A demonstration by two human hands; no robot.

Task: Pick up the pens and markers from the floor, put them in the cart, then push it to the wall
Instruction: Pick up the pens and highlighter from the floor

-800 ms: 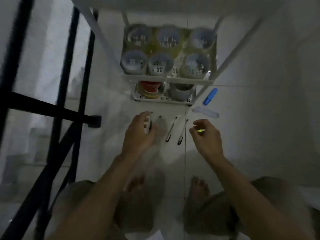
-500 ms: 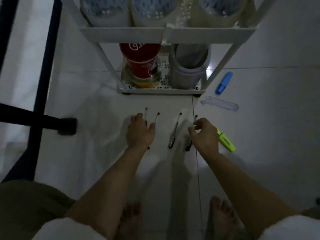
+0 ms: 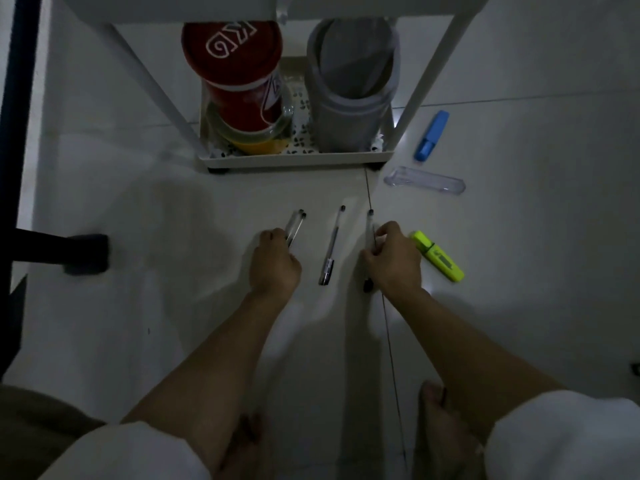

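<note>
On the white tiled floor in front of the white cart (image 3: 294,161) lie several pens and markers. My left hand (image 3: 275,263) is closed around two clear pens (image 3: 295,226) whose tips stick out ahead of the fingers. My right hand (image 3: 394,258) pinches another clear pen (image 3: 369,225) with a black cap. Between my hands a third clear pen (image 3: 331,244) lies loose. A yellow highlighter (image 3: 437,255) rests just right of my right hand. A blue highlighter (image 3: 432,135) and a clear plastic cap (image 3: 425,180) lie to the right of the cart.
The cart's bottom shelf holds a red can (image 3: 239,74) in a glass jar and a grey container (image 3: 349,88). A dark metal frame with a black foot (image 3: 85,254) stands at left. My bare feet (image 3: 438,420) are below, near the frame's bottom edge.
The camera has come lower and closer to the floor. My left hand has gathered the two left pens together, and my right hand has closed on the right pen.
</note>
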